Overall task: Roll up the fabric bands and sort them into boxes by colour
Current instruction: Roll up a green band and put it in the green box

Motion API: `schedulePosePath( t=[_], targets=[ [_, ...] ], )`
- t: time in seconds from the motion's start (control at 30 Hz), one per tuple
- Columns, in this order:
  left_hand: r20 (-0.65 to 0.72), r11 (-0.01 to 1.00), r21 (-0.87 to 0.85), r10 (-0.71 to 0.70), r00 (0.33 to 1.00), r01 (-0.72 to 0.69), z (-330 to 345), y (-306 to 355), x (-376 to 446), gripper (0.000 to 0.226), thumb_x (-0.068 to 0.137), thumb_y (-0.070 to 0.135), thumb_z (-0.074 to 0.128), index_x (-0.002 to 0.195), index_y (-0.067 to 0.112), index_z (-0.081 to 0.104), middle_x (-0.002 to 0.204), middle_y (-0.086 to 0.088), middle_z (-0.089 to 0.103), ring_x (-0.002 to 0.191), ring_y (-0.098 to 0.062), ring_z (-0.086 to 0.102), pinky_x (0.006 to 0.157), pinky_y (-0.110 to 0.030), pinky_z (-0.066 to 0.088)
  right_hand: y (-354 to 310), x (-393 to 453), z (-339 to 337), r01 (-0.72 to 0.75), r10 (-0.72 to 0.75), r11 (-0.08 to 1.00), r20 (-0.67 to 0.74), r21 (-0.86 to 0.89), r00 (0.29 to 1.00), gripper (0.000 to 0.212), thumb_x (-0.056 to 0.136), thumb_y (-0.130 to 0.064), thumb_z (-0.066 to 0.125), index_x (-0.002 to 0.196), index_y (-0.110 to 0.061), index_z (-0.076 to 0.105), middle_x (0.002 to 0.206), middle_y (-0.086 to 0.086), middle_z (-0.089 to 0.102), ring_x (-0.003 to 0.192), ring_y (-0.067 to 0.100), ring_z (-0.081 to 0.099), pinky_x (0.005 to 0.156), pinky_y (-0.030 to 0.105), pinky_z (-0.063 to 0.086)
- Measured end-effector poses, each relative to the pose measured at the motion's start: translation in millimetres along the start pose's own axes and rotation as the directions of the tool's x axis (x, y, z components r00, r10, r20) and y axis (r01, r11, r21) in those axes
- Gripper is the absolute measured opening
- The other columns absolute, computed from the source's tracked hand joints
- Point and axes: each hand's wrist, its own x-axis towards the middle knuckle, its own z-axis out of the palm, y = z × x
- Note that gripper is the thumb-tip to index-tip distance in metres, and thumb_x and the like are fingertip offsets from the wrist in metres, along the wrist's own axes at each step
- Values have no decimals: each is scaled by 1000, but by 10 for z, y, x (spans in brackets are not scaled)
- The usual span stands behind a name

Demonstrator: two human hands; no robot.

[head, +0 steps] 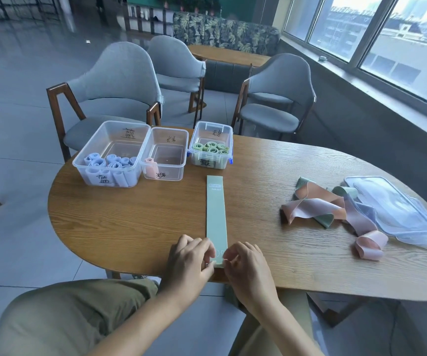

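Between both hands' fingers point(208, 249), pinched: near end of green band point(216, 214), flat on bench point(135, 217). Risk: uneven first turn skews roll; loose core may unwind.

Three boxes point(165, 152) (clear plastic), three chairs point(114, 83)

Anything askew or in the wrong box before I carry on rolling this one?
Nothing is missorted: blue rolls in the left box, one pink roll in the middle box, green rolls in the right box. Only the pile of unrolled bands is tangled, partly under the loose lids.
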Motion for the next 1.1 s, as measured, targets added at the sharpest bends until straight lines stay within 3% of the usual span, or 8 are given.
schedulePosePath(
  t=[0.27, 0.4, 0.63, 0.9, 1.1],
  targets=[
    [-13, 980, 82, 183, 983, -182, 8, -54, -59, 25, 84, 16, 75, 86, 26, 52, 83, 14, 56, 85, -14, 49, 72, -32, 49, 5, -40, 39, 97, -102, 994, -98, -54, 990, 10, 90, -18, 62, 86, -26, 58, 82, -15, 62, 88, 11, 49, 71, 26, 43],
    [13, 973, 71, 219, 976, -219, 12, -99, -86, 15, 88, 23, 71, 91, 27, 57, 90, 14, 57, 89, -14, 50, 76, -31, 49, 21, -88, 47, 190, -211, 972, -159, -138, 965, 24, 82, -9, 73, 82, -24, 54, 76, -15, 58, 78, 15, 49, 62, 25, 41],
    [56, 988, 45, 142, 988, -145, 3, -100, -59, 17, 85, 28, 77, 90, 29, 60, 91, 16, 56, 91, -13, 49, 78, -33, 49, 105, -145, 60, 286, -311, 940, -125, -183, 942, 14, 90, -20, 71, 86, -27, 59, 85, -17, 56, 84, 13, 49, 72, 27, 46],
    [101, 1000, -12, 2, 995, -1, 39, -106, 48, 9, 94, 39, 63, 92, 30, 61, 90, 18, 57, 97, -13, 40, 89, -34, 36, 32, -41, 12, 182, -193, 975, -77, -130, 978, 9, 93, -16, 66, 85, -21, 65, 90, -11, 54, 91, 18, 49, 80, 27, 45],
    [45, 997, -13, -75, 996, 76, 71, -90, 131, 12, 87, 36, 71, 84, 30, 62, 82, 19, 59, 92, -14, 41, 85, -35, 39, -23, 103, -12, 101, -100, 991, 11, -93, 995, 14, 101, -21, 53, 98, -16, 66, 80, -25, 38, 99, 15, 43, 93, 26, 38]
  ],
)
